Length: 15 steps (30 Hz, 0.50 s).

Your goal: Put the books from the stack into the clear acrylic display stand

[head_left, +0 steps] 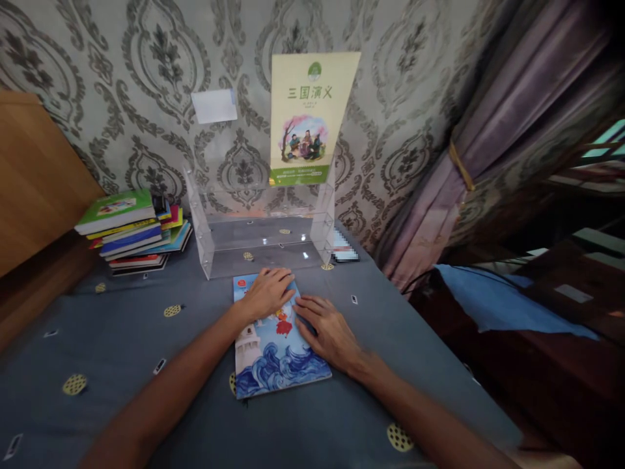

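A blue picture-covered book (pixel 278 365) lies flat on the dark cloth, with waves, a white tower and a red-clad figure on its cover. Across its upper part rests my left hand (pixel 267 293), palm down with the fingers stretched out. My right hand (pixel 328 326) lies flat along the book's right edge, fingers extended over the cover. Just beyond the book stands a clear acrylic rack (pixel 263 228). A pale green and yellow book (pixel 312 117) stands upright at the rack's upper right, its front cover facing me.
To the left is a stack of books (pixel 131 228) beside a wooden panel (pixel 39 176). A white card (pixel 215 107) shows against the patterned wallpaper. Right of the rack lies a small blurred item (pixel 344 247). A tied curtain (pixel 439 182) hangs past the bed-like surface's right edge.
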Motion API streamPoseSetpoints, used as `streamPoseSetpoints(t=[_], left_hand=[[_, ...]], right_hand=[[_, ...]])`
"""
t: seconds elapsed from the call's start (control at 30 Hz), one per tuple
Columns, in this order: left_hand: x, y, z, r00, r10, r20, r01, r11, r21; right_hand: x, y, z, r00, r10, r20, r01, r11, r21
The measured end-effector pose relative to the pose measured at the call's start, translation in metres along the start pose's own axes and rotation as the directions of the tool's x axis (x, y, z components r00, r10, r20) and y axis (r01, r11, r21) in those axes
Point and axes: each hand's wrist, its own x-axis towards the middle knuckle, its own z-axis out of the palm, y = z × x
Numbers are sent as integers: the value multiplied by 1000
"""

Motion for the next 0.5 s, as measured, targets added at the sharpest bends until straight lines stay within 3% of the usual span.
streamPoseSetpoints(t=[0.33, 0.5], left_hand=[[-1, 8, -5, 995, -67, 78, 68, 998, -4], [-4, 14, -2, 989, -122, 78, 123, 992, -8]], right_hand=[[-1, 9, 11, 999, -43, -11, 43, 999, -19], [-7, 11, 14, 1000, -4, 28, 3, 1000, 20]])
